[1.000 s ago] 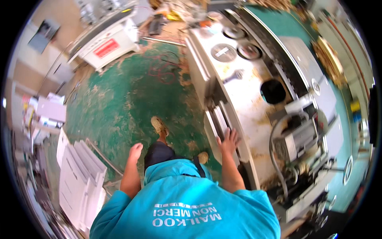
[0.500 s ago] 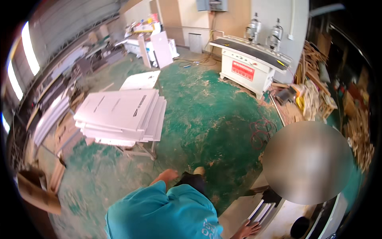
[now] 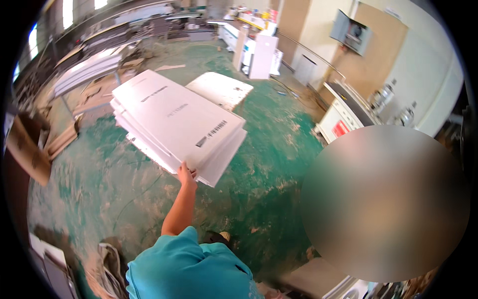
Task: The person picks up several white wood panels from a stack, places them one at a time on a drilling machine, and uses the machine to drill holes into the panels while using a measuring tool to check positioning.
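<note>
A stack of large white boards (image 3: 169, 114) with printed markings lies to the left of centre on a low stand. My left hand (image 3: 186, 174) reaches out to the near corner of the stack, and its fingers close over the edge of a white board there. Down at the lower edge, only a small smeared bit of my right hand (image 3: 270, 291) shows, beside a pale machine surface (image 3: 316, 274). Its fingers cannot be made out.
Behind the stack is a pale, worn panel (image 3: 221, 89). A white drilling machine (image 3: 343, 114) stands at the right wall, partly covered by a large blurred disc. More boards (image 3: 89, 70) lie at far left. A grey cloth bundle (image 3: 110, 264) lies at lower left.
My left hand has gone from beside my body out to the stack's corner and taken hold of a board. The view has swung left. My right hand has dropped mostly out of sight.
</note>
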`<state>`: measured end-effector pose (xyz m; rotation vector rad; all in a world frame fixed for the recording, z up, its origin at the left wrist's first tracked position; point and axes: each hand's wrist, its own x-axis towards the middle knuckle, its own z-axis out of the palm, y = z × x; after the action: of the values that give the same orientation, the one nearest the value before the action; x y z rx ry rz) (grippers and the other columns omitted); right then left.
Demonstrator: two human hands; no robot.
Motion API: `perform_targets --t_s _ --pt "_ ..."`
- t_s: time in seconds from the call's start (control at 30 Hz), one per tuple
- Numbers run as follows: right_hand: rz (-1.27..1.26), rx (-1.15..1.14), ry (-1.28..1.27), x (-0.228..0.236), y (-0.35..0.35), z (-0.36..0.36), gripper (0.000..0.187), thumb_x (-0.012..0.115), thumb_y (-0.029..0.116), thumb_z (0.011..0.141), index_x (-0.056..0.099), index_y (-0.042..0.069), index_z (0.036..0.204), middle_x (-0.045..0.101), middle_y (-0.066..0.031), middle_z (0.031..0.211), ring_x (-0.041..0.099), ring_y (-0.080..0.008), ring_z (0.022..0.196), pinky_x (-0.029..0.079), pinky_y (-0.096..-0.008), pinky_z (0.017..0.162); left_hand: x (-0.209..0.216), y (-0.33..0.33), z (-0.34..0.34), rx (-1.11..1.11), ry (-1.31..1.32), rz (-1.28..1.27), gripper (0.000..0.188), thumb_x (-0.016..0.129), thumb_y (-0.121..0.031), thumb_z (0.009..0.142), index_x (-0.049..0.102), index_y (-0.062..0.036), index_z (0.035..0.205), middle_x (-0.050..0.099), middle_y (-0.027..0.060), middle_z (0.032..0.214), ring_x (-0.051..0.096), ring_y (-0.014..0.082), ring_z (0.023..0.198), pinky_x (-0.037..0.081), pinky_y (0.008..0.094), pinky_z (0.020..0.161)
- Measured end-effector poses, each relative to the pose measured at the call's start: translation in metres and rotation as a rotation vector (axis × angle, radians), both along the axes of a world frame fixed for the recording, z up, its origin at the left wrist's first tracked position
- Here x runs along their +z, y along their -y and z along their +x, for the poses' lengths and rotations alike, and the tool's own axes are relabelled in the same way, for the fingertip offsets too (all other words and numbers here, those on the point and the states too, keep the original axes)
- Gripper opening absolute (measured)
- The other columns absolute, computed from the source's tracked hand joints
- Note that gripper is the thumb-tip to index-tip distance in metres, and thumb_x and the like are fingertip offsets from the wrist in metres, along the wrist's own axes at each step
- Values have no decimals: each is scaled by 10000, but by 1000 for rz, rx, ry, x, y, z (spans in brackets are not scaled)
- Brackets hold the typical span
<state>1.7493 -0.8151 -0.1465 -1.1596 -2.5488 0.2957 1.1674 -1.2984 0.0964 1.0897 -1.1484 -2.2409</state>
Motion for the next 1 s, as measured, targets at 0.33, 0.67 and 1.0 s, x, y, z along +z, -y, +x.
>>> perform_targets --t_s 0.33,0.67,1.0 --pt "-1140 677 -102 202 97 -466 379 660 237 911 628 34 1230 671 -117 1136 623 -239 1067 466 -363 958 9 5 -15 -69 20 46 468 676 -246 928 488 -36 1302 637 152 1170 638 294 1006 538 461 824" --pt "-1725 390 -212 288 71 -623 482 603 84 907 479 -39 1357 602 -177 1259 608 -352 1120 507 -476 948 23 -106 86 -494 -149 713 372 625 -250 907 602 -30 1207 648 85 1172 608 272 1062 484 425 960" --pt "-689 285 -92 270 -215 -764 621 542 519 945 664 -90 960 674 -202 884 618 -322 825 463 -416 798 12 -100 54 295 -368 289 511 442 -395 1023 475 -65 1410 517 85 1416 462 309 1318 374 479 1114"
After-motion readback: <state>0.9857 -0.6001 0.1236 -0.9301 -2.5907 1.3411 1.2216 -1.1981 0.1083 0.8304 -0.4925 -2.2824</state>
